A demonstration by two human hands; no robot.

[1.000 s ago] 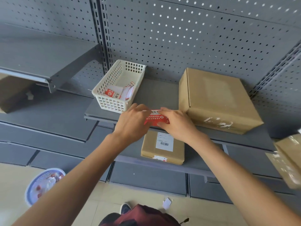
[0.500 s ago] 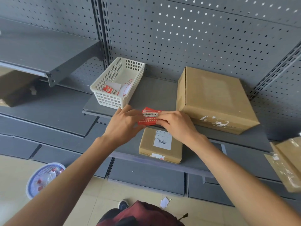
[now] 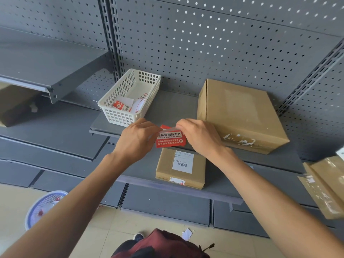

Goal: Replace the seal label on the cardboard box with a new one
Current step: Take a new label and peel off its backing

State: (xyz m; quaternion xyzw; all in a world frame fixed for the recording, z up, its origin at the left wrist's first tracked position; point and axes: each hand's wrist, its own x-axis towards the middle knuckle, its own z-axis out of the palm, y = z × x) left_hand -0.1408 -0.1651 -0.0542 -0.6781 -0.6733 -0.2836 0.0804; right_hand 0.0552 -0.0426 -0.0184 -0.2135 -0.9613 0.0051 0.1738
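I hold a red seal label (image 3: 170,139) with white print in front of me, over the shelf edge. My left hand (image 3: 136,140) pinches its left end and my right hand (image 3: 199,136) pinches its top right corner, where a clear layer lifts from the red. A large cardboard box (image 3: 240,112) lies on the upper shelf to the right, with torn white label scraps on its front edge. A small cardboard box (image 3: 181,167) with a barcode sticker and a torn seal remnant sits on the shelf below my hands.
A white plastic basket (image 3: 130,96) holding more red and white labels stands on the upper shelf, left of the large box. Grey pegboard shelving (image 3: 204,40) fills the background. A round basket (image 3: 43,207) with scraps sits on the floor at left. Another taped box (image 3: 325,187) juts in at right.
The label has turned flatter toward me, so its print now faces up, and my right fingers have begun lifting a clear layer at its top right corner. Both hands stayed close together.
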